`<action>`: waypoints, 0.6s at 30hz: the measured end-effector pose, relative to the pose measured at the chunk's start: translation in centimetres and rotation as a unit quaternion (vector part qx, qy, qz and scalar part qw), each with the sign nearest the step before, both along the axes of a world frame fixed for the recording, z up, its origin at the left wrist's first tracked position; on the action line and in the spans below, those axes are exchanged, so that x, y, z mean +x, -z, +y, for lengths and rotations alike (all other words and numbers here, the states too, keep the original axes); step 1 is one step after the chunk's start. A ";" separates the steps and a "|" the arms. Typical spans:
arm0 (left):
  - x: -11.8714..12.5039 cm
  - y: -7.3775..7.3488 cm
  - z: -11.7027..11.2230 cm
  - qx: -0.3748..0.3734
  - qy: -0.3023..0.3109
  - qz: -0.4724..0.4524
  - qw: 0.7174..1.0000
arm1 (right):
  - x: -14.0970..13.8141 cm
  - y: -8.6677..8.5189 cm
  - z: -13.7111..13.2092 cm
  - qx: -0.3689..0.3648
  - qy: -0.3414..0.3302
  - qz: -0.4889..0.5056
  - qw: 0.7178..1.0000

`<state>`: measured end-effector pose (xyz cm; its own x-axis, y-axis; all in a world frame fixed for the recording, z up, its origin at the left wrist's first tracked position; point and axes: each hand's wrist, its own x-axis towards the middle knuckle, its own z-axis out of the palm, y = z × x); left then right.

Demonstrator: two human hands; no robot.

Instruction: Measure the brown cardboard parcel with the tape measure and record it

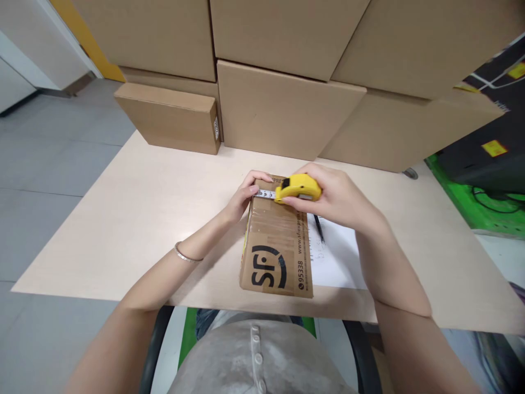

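Observation:
A small brown cardboard parcel (276,246) printed with a black logo lies on the pale wooden table (135,213) in front of me. My right hand (336,197) grips a yellow tape measure (298,188) over the parcel's far end. A short length of tape (266,193) is drawn out to the left. My left hand (246,194) pinches the tape's end at the parcel's far left corner.
A white sheet of paper (338,257) with a black pen (319,228) on it lies just right of the parcel. Large cardboard boxes (283,109) are stacked along the table's far edge. A green surface (484,210) lies to the right, grey floor to the left.

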<state>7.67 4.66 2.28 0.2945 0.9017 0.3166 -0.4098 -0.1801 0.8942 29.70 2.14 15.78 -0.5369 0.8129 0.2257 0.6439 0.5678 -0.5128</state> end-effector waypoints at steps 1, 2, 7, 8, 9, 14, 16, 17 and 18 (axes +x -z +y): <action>-0.1 0.1 0.2 0.002 -0.003 0.009 1.000 | -0.9 0.3 0.0 0.002 0.002 0.001 1.000; -0.2 0.1 0.3 0.005 -0.009 0.021 1.000 | -1.6 0.5 0.0 0.006 0.004 0.007 1.000; -3.1 -1.1 -2.5 0.111 -0.109 0.121 0.980 | -0.8 2.1 0.4 -0.026 0.067 0.190 0.979; -4.0 -1.4 -3.8 0.135 -0.136 0.143 0.971 | 0.0 2.7 0.6 -0.063 0.100 0.239 0.964; -4.7 -1.6 -5.3 0.162 -0.138 0.173 0.962 | 0.8 3.3 0.9 -0.109 0.127 0.281 0.945; -6.3 -0.7 -11.3 0.274 -0.056 0.314 0.907 | 2.9 6.4 2.3 -0.305 0.135 0.380 0.863; -5.9 0.0 -12.1 0.301 -0.062 0.306 0.901 | 3.0 6.7 2.1 -0.326 0.132 0.392 0.850; -5.7 0.2 -12.2 0.305 -0.084 0.283 0.906 | 3.1 6.5 1.9 -0.323 0.135 0.394 0.850; -5.5 0.3 -12.3 0.299 -0.114 0.250 0.914 | 3.3 6.1 1.5 -0.312 0.142 0.395 0.852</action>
